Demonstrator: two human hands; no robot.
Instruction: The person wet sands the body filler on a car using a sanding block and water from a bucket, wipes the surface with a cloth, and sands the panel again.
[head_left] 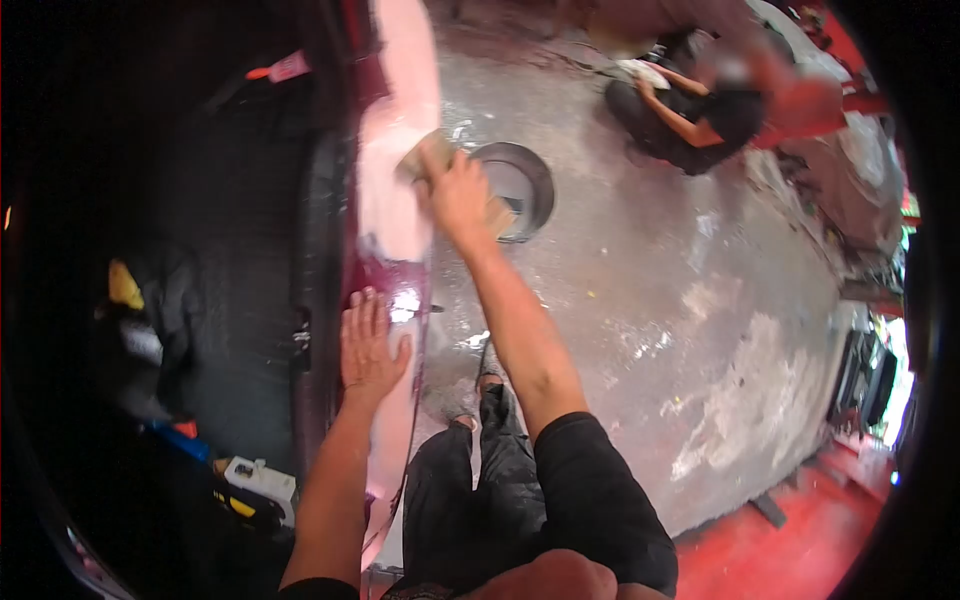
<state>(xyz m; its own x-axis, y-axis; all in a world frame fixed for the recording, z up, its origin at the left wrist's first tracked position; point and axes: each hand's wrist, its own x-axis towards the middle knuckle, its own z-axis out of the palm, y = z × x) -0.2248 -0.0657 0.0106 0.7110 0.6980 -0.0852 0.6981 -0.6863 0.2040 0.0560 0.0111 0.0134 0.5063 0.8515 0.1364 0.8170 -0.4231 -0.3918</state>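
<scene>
My right hand [456, 190] is closed on a tan, flat piece that looks like sandpaper [418, 158], pressed against the edge of a car bumper [388, 215]. The bumper is maroon, with pale pink patches along it, and shines wet in spots. My left hand [370, 352] lies flat on the same bumper, nearer to my body, fingers stretched out and holding nothing. Just beyond my right hand, a dark round basin [538, 172] with greyish liquid stands on the floor, partly hidden by that hand.
Left of the bumper is a dark open car trunk [250, 200] with a white-and-black box [260, 487] and a pink-labelled item [288, 67]. Another person [715, 115] sits low at the upper right, holding something pale. Wet concrete floor [640, 300] stretches right towards a red area [800, 525].
</scene>
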